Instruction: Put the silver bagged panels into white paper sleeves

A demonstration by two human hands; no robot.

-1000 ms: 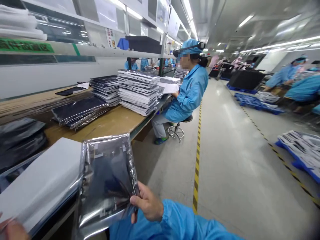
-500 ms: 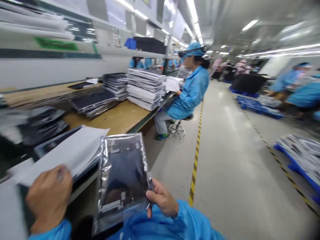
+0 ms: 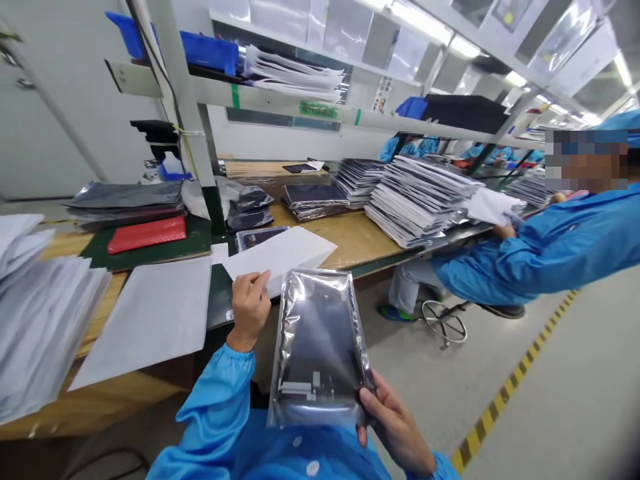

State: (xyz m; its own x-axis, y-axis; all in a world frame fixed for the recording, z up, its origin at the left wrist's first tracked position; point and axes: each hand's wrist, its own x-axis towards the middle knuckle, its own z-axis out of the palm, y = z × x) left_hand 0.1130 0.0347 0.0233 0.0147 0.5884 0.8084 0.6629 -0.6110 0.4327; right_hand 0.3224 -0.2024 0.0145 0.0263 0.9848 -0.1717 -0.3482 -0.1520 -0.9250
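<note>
My right hand [image 3: 397, 420] grips the lower right edge of a flat dark panel in a shiny clear plastic bag [image 3: 323, 340], thumb on top. The panel is tilted toward me above my lap. My left hand [image 3: 250, 307] is closed, with its fingertips pinched at the lower left edge of a white sheet [image 3: 285, 253] on the bench edge. Under that sheet a bagged item [image 3: 260, 238] partly shows. A larger white sheet [image 3: 155, 307] lies to the left of my left hand.
White sleeves [image 3: 45, 333] are piled at far left, near a red pouch [image 3: 147, 235]. Tall stacks of white-edged packs [image 3: 420, 200] stand on the bench [image 3: 373, 240]. A co-worker in blue [image 3: 550, 247] sits at right on a wheeled stool [image 3: 445, 323]. A shelf [image 3: 270, 100] runs above.
My view has swung left, bringing the left end of the bench into sight. The right hand keeps hold of the bagged panel. My left hand remains by the white sheet.
</note>
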